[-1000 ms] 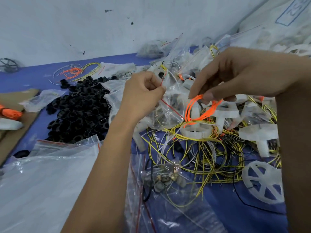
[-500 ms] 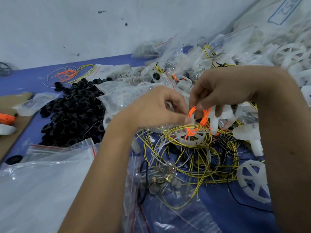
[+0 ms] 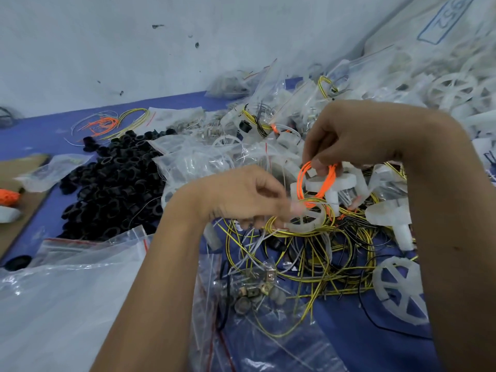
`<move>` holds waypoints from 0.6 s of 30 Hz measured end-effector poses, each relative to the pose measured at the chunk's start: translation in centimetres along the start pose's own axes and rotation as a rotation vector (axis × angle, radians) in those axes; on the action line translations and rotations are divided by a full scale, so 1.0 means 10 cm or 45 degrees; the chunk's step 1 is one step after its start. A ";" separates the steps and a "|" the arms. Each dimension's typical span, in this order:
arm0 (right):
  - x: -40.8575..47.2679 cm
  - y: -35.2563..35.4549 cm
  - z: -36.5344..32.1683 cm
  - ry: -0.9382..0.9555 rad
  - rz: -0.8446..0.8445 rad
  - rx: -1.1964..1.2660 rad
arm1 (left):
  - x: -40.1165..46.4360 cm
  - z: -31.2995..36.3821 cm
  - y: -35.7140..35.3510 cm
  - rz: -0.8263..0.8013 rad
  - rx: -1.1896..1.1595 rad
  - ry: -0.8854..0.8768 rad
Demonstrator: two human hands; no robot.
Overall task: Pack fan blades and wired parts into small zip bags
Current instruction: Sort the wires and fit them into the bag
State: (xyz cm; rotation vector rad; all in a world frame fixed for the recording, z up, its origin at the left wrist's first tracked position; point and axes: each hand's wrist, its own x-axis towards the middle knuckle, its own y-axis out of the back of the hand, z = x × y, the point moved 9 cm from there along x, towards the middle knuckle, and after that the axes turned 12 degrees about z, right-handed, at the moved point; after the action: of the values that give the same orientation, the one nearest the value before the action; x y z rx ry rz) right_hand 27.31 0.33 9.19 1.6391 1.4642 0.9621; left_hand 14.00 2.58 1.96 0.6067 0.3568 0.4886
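A loop of orange wire hangs from my right hand, which pinches its top between thumb and fingers. My left hand, blurred, has its fingers curled, and its fingertips pinch the loop's lower end. Just below the loop lies a white fan blade ringed by yellow wire. A second white fan blade lies at the lower right. Tangled yellow and black wires cover the blue table. A small zip bag with metal parts lies in front of them.
A heap of black rings fills the left middle. Large clear plastic bags lie at the lower left. Filled zip bags pile up behind my hands. A sack of white fan blades stands at the back right, and cardboard lies at the left edge.
My left hand left the zip bag it held up and came down and right to the orange loop. My right hand lowered the loop toward the fan blade.
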 end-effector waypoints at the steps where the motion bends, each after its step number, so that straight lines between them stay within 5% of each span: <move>1: -0.01 0.00 -0.02 0.018 -0.015 0.023 | 0.02 -0.04 0.02 0.051 -0.089 0.074; 10: -0.02 0.01 -0.16 0.143 -0.014 0.164 | 0.07 -0.04 -0.07 0.041 -0.127 0.064; 18: -0.09 -0.07 -0.01 0.024 -0.156 0.193 | 0.07 -0.27 0.05 0.105 -0.046 0.157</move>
State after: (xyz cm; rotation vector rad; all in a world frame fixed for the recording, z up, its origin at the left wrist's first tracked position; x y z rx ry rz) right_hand 26.84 -0.50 8.58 1.6283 1.6650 0.8178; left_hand 13.17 4.54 0.04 0.5588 0.4402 0.6122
